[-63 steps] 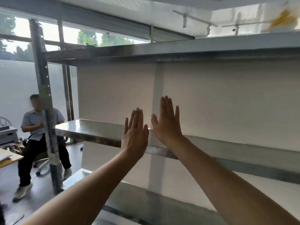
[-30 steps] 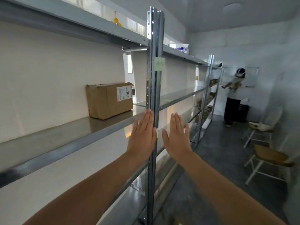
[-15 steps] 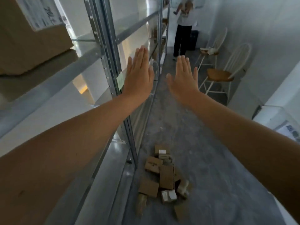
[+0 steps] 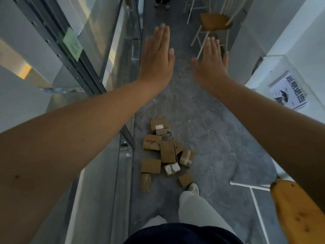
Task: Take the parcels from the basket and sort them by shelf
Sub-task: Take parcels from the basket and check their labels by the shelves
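Note:
Several small brown cardboard parcels (image 4: 168,152) lie scattered on the grey floor just ahead of my foot, some with white labels. No basket is in view. My left hand (image 4: 157,57) and my right hand (image 4: 210,66) are stretched out in front of me at arm's length, flat, fingers straight and together, holding nothing. Both hover high above the parcels. The metal shelf rack (image 4: 70,55) runs along my left side, its upright carrying a pale green label (image 4: 73,43).
A wooden-seated white chair (image 4: 215,23) stands ahead on the right of the aisle. Another chair seat (image 4: 297,215) juts in at the lower right. A white unit with a printed sheet (image 4: 288,93) lines the right wall. Someone's feet (image 4: 162,2) show at the far end.
My view has swung from the shelves to the right and down the aisle to the floor, bringing the parcels closer to centre. Both hands stay raised and flat throughout.

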The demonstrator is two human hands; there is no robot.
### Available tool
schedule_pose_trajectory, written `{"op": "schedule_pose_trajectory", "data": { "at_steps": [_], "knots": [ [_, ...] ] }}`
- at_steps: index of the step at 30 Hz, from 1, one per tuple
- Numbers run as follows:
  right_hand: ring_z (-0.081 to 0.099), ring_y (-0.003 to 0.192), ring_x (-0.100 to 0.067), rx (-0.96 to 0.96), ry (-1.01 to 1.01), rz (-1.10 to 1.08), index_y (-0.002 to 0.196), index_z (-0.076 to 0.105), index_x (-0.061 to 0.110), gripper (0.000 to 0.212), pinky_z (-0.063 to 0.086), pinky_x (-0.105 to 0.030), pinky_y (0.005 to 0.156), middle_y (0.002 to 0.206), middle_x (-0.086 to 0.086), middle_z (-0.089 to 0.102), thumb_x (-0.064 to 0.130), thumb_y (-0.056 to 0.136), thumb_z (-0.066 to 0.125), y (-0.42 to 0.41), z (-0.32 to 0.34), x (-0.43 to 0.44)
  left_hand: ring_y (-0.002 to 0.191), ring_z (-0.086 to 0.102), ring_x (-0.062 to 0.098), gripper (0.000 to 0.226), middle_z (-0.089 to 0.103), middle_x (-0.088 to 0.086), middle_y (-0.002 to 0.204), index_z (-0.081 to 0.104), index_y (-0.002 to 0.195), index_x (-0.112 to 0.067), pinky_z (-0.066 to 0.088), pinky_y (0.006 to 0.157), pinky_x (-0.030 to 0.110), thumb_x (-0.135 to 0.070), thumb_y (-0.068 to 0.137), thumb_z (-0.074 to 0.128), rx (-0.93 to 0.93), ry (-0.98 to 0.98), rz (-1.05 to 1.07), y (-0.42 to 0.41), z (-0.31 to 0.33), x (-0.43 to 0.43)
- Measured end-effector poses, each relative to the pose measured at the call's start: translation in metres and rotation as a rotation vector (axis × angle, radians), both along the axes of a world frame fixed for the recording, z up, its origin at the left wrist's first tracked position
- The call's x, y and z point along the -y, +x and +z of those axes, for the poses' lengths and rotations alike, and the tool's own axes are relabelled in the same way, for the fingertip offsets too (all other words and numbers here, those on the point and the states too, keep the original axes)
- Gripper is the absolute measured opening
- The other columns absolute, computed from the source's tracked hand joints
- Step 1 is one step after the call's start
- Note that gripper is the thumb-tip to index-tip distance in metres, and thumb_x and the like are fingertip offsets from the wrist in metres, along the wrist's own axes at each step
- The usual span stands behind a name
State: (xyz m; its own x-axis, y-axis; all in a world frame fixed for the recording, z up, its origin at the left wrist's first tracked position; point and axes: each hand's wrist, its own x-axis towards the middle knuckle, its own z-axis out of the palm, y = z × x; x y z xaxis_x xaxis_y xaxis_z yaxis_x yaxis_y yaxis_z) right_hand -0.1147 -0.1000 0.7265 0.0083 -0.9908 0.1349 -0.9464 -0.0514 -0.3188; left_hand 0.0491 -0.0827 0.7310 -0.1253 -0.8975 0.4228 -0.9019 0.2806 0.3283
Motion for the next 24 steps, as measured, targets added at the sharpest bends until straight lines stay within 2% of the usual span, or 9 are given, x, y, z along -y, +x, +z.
{"op": "schedule_pose_trajectory", "data": {
  "at_steps": [8, 14, 19, 24],
  "knots": [
    [-0.007, 0.152, -0.019, 0.056, 0.079, 0.067, 0.156, 0.001, 0.006, 0.069, -0.007, -0.046, 0.12, 0.165, -0.007, -0.001, 0.036, 0.102, 0.032, -0.012, -0.056, 0.053, 0.152, 0.0, 0.021, 0.055, 0.004, 0.01, 0.165, 0.007, 0.156, -0.005, -0.006, 0.122, 0.034, -0.023, 0.106, 0.022, -0.021, 0.125, 0.012, -0.024, -0.048, 0.039],
    [-0.006, 0.152, -0.019, 0.112, 0.176, 0.132, 0.156, 0.002, 0.006, 0.067, -0.007, -0.046, 0.12, 0.165, -0.008, 0.0, 0.033, 0.102, 0.031, -0.022, -0.112, 0.089, 0.152, 0.002, 0.019, 0.054, 0.008, 0.008, 0.165, 0.01, 0.155, -0.006, 0.002, 0.124, 0.039, -0.023, 0.106, 0.023, -0.093, 0.24, 0.139, -0.027, -0.1, 0.07],
    [-0.005, 0.152, -0.019, 0.077, 0.267, 0.145, 0.156, 0.002, 0.006, 0.066, -0.007, -0.045, 0.12, 0.165, -0.007, 0.001, 0.033, 0.103, 0.03, -0.044, -0.186, 0.111, 0.152, 0.0, 0.015, 0.053, 0.006, 0.006, 0.165, 0.008, 0.156, -0.008, -0.002, 0.124, 0.034, -0.024, 0.107, 0.021, -0.143, 0.368, 0.22, -0.043, -0.176, 0.09],
    [-0.004, 0.152, -0.018, 0.03, 0.381, 0.145, 0.156, 0.003, 0.006, 0.065, -0.007, -0.046, 0.121, 0.165, -0.008, 0.002, 0.03, 0.102, 0.029, -0.065, -0.281, 0.117, 0.152, 0.001, 0.014, 0.053, 0.006, 0.004, 0.165, 0.009, 0.156, -0.009, 0.001, 0.124, 0.036, -0.025, 0.107, 0.023, -0.183, 0.466, 0.27, -0.052, -0.274, 0.093]
  ]
}}
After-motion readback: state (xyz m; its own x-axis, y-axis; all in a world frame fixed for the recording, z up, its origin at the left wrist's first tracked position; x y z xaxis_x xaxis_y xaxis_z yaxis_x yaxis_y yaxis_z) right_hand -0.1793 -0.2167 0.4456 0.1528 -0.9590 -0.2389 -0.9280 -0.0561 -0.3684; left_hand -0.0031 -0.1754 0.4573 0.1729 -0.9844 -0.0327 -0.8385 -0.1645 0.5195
